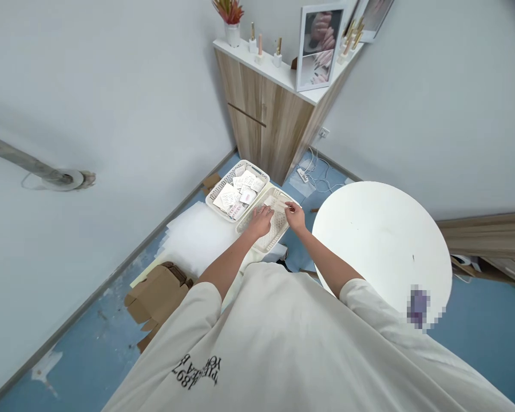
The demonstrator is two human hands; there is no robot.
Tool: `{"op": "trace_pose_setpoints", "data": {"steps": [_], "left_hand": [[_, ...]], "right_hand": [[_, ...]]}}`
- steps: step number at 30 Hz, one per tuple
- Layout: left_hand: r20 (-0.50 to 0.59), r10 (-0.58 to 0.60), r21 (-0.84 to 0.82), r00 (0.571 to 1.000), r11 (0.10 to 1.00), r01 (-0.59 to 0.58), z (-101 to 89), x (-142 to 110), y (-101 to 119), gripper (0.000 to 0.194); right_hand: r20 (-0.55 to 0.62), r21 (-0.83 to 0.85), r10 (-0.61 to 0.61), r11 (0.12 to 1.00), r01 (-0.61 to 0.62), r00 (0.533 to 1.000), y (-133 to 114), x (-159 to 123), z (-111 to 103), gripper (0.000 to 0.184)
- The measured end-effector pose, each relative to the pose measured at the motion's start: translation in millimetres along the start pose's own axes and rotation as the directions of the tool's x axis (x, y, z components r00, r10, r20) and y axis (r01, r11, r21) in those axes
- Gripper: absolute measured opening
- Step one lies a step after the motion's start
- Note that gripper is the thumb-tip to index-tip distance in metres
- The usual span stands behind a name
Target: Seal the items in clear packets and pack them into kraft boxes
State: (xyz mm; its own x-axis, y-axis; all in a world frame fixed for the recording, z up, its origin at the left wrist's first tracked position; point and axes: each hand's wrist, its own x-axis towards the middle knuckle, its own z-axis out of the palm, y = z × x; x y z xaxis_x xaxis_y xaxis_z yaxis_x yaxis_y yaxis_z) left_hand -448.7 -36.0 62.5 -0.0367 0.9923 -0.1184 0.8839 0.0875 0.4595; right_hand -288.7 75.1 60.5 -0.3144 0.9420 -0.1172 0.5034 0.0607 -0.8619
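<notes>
Both my hands reach down into a white slatted basket (269, 239) on the floor in front of me. My left hand (261, 220) rests over the basket's inside with its fingers curled on something small I cannot make out. My right hand (294, 215) hovers at the basket's right rim, fingers pinched on a small pale piece (278, 206). Just beyond stands a second white basket (217, 209) filled with several small white packets (238, 194).
A round white table (381, 240) stands at my right. A wooden cabinet (266, 123) with a framed picture (320, 48), small bottles and a plant sits in the corner. Flattened cardboard (157, 297) and white foam sheets (195, 237) lie at left; cables and a power strip (304, 174) lie behind.
</notes>
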Motion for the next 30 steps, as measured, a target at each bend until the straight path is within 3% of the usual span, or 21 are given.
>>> {"op": "trace_pose_setpoints", "data": {"steps": [6,11,15,19,23,30], "left_hand": [[-0.117,0.029,-0.223,0.993,0.973,-0.054,-2.6,4,33,0.055],[-0.068,0.09,-0.405,0.994,0.908,-0.11,10.2,4,78,0.055],[0.003,0.112,-0.519,0.994,0.85,-0.094,28.8,-3,112,0.054],[0.056,0.154,-0.57,0.986,0.816,-0.095,50.0,-8,144,0.055],[0.129,0.194,-0.575,0.973,0.814,-0.086,71.9,-9,178,0.056],[0.245,0.175,-0.554,0.954,0.832,-0.01,116.8,-4,250,0.055]], "right_hand": [[-0.114,0.126,0.051,0.991,-0.036,0.992,12,-46,-37,0.033],[-0.209,0.291,0.148,0.953,-0.083,0.967,28,-88,-67,0.029],[-0.252,0.37,0.226,0.921,-0.122,0.941,41,-119,-94,0.028],[-0.345,0.431,0.331,0.887,-0.165,0.878,61,-144,-121,0.037],[-0.381,0.443,0.415,0.866,-0.231,0.826,86,-168,-151,0.038],[-0.402,0.413,0.481,0.854,-0.315,0.779,138,-202,-212,0.036]]}}
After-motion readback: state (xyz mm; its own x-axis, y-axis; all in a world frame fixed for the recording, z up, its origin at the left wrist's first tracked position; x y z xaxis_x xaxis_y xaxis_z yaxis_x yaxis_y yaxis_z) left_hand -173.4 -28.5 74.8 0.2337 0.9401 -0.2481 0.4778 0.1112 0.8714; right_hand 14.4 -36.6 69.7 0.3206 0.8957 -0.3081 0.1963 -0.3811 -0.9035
